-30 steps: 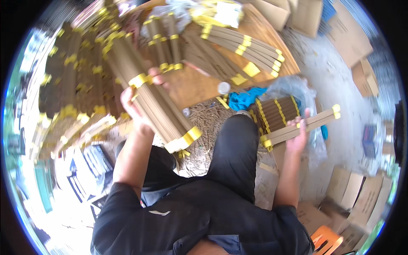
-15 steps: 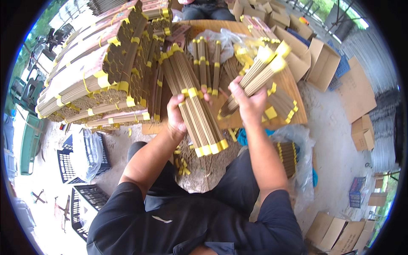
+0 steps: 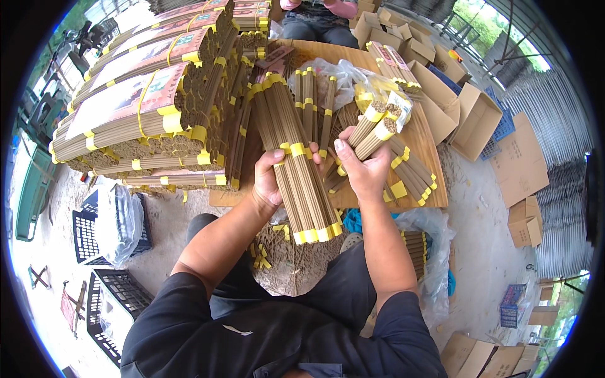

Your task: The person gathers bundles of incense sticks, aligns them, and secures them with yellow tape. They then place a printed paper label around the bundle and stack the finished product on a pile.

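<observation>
My left hand (image 3: 272,177) grips a wide, flat row of incense stick bundles (image 3: 302,195), thin brown sticks with yellow paper bands at the ends and middle. The thumb lies on the near face and fingertips show at the far side. Closed around a few shorter-looking incense stick bundles (image 3: 372,131) is my right hand (image 3: 365,167); their yellow-banded upper ends show the cut stick tips. More banded bundles (image 3: 413,171) lie on the wooden table (image 3: 432,138) beside the right hand. Several others (image 3: 307,101) rest beyond the left hand's row.
A tall stack of packed incense bundles (image 3: 138,113) fills the left. Clear plastic bags (image 3: 340,79) and cardboard boxes (image 3: 435,94) are at the back and right. Black crates (image 3: 120,302) stand on the floor at left. Another person (image 3: 318,25) sits across the table.
The right hand's bundles have tipped so their cut ends face me more, and that hand has drawn slightly lower. The left hand still holds its row. The whole view has shifted a little.
</observation>
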`<state>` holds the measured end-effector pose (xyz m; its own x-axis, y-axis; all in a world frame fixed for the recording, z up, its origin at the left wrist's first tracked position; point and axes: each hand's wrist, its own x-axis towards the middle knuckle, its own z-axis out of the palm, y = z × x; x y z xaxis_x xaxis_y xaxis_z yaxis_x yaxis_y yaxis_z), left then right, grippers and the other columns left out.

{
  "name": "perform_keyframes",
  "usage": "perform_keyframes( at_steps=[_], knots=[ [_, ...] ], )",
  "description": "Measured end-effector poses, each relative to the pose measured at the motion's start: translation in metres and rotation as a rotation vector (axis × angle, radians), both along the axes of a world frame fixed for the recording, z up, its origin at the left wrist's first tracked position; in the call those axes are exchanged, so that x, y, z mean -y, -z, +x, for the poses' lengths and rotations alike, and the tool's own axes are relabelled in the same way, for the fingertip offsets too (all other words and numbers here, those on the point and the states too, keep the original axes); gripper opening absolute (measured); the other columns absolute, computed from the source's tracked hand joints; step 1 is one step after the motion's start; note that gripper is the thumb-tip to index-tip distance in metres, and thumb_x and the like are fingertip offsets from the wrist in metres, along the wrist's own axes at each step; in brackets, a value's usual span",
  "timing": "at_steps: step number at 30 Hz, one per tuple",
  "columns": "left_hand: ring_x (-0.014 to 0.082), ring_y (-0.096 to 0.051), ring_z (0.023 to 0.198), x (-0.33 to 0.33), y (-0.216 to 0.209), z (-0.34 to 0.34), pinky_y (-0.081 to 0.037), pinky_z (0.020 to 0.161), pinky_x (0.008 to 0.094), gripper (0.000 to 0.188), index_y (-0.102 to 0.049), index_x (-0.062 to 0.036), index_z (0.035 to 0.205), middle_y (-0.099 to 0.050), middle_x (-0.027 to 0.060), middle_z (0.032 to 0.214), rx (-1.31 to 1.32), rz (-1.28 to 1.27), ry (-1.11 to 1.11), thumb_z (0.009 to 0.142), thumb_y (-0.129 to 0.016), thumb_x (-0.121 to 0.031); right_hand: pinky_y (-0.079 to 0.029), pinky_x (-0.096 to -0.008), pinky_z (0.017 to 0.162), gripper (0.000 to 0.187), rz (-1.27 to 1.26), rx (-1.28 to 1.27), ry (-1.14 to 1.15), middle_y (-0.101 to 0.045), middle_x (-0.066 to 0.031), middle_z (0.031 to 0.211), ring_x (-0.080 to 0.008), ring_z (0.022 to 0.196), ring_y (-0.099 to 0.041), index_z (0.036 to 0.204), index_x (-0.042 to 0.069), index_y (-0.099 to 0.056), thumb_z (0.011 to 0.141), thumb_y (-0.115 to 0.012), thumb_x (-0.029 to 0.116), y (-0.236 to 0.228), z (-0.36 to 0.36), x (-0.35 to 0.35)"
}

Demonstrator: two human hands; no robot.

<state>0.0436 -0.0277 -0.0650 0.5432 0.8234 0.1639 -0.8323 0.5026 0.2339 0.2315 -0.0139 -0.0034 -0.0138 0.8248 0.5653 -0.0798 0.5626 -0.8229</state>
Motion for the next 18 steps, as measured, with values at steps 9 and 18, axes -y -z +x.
perform_keyframes(
  at_steps=[9,18],
  knots=[
    [0.0305,-0.064,0.104,-0.001,-0.003,0.005,-0.057,0.091,0.0437,0.068,-0.055,0.0006,0.126,-0.067,0.0153,0.112,0.001,0.045,0.005,0.074,-0.072,-0.04,-0.05,-0.0263,0.07,0.028,0.083,0.03,0.009,-0.065,-0.0051,0.095,-0.0103,0.08,-0.061,0.117,-0.002,-0.055,0.093,-0.069,0.004,0.014,0.0,0.0],
    [0.031,-0.065,0.105,-0.001,-0.003,0.001,-0.058,0.092,0.0431,0.068,-0.054,0.0023,0.126,-0.068,0.0164,0.111,-0.025,0.07,-0.03,0.076,-0.071,-0.041,-0.05,-0.0292,0.068,0.011,0.153,0.057,0.061,-0.064,-0.0063,0.088,-0.0129,0.076,-0.061,0.099,-0.002,-0.061,0.095,-0.065,0.007,0.016,0.0,0.004]
  ],
)
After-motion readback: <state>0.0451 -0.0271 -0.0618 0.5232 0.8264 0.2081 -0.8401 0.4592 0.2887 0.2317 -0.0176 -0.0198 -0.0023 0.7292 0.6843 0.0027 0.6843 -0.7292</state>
